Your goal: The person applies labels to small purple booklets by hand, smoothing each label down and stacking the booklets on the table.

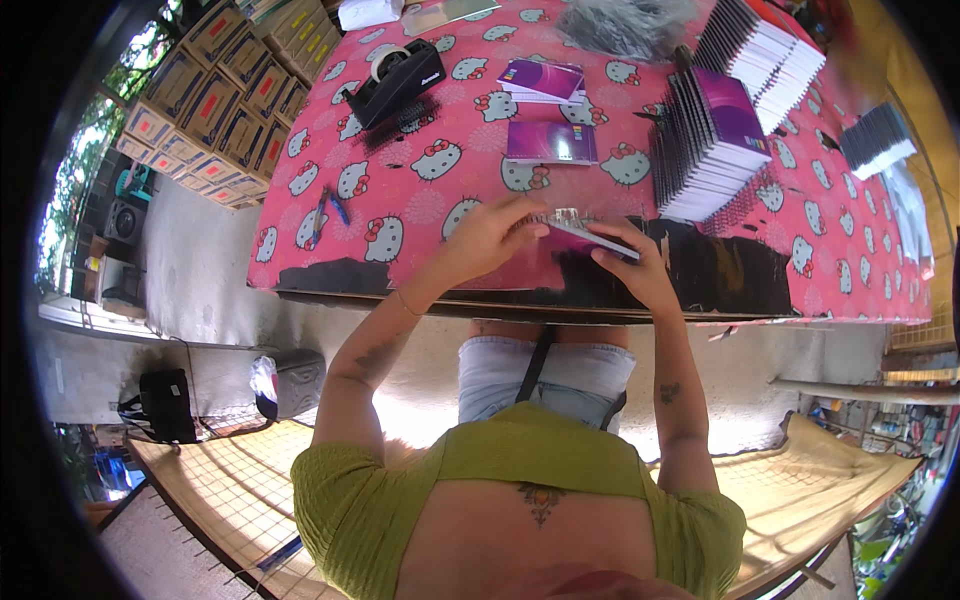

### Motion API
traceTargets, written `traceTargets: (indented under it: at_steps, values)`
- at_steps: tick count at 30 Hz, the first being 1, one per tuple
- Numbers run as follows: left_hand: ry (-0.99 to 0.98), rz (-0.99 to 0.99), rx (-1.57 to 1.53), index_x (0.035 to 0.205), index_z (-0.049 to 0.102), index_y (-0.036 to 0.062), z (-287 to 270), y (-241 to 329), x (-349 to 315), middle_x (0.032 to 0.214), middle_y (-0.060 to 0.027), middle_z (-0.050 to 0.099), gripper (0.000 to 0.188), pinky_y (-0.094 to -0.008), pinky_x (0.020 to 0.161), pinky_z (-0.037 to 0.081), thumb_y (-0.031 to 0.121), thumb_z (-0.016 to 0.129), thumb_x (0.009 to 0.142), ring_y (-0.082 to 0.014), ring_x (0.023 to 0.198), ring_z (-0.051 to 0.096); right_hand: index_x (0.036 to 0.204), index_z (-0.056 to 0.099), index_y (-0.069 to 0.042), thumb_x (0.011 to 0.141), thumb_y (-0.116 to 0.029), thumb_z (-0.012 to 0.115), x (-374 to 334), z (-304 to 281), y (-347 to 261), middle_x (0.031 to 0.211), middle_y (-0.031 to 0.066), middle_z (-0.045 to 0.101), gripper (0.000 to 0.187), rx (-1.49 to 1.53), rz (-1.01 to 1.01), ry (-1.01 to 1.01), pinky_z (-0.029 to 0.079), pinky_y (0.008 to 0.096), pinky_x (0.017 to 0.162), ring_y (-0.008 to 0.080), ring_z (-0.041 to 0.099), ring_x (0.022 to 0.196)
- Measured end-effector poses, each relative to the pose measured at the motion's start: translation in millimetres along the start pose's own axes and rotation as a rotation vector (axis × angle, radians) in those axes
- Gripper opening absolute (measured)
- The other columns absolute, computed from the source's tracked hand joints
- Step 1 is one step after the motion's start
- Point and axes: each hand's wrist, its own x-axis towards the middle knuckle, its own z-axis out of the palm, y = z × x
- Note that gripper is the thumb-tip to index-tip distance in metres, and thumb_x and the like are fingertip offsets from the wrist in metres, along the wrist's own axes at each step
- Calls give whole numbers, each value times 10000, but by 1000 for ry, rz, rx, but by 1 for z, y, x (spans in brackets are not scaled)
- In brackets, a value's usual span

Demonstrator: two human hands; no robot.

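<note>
Near the table's front edge I hold a small spiral-bound notebook [580,238], tilted, with a purple cover and white pages. My left hand [492,236] has its fingers closed on the notebook's left end, by the wire binding. The right end is pinched between the thumb and fingers of my right hand [637,264]. Just beyond my hands lies a purple notebook [551,142], and past it a short pile of purple booklets [543,80]. To the right of my hands stands a tall stack of spiral-bound notebooks [710,145].
A pink patterned cloth [420,215] covers the table, with worn dark patches along the front. On it are a black tape dispenser [397,82], a blue pen [339,207], a crumpled plastic bag [625,25] and more notebook stacks [765,62]. Cardboard boxes [215,100] are piled at the left.
</note>
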Motion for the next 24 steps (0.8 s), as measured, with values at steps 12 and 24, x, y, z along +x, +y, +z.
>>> traceTargets:
  at_steps: [12,24]
  values:
    - [-171,-23,-97,1107,688,47,-7,-26,12,881,-120,592,188,-371,650,490,128,665,940,-273,738,611,1213,687,-9,916,-87,704,0,4,5,933,59,712,307,44,173,-4,477,249,788,85,577,850]
    - [-192,26,43,1263,619,90,-9,-12,21,1107,-124,594,365,-424,742,476,252,667,941,-303,833,602,1195,683,14,919,-83,690,-1,12,1,990,102,737,293,82,168,82,500,267,806,104,609,860]
